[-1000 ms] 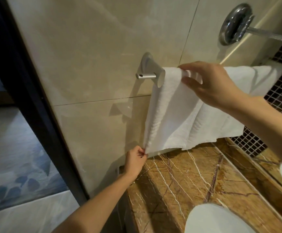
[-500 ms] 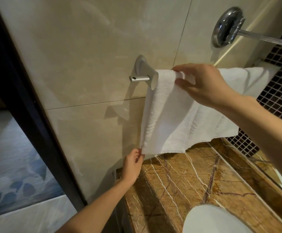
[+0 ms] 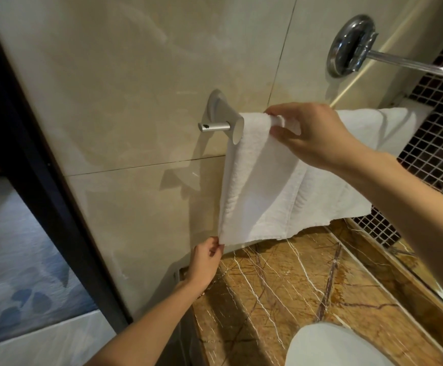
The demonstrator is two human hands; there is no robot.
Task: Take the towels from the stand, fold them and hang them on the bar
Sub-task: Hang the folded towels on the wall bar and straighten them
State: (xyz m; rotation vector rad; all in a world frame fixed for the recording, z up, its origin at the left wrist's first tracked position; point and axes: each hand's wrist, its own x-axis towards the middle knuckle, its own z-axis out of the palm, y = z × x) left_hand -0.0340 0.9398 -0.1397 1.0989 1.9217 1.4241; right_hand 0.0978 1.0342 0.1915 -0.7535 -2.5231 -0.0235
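Now my right hand (image 3: 313,136) grips the white towel (image 3: 265,196) draped lengthwise along the horizontal bar (image 3: 213,126), while my left hand (image 3: 206,260) pinches its hanging bottom corner.

A bathroom: tiled wall (image 3: 141,75), towel bar (image 3: 215,126), marble counter (image 3: 281,286).

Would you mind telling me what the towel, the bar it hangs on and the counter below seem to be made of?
The towel: probably cotton terry, white and matt, judging by its nubbly looped pile. The bar: metal, likely brushed aluminium or steel, satin silver with dull highlights. The counter: polished brown marble or a lookalike, glossy, with white and dark veins.
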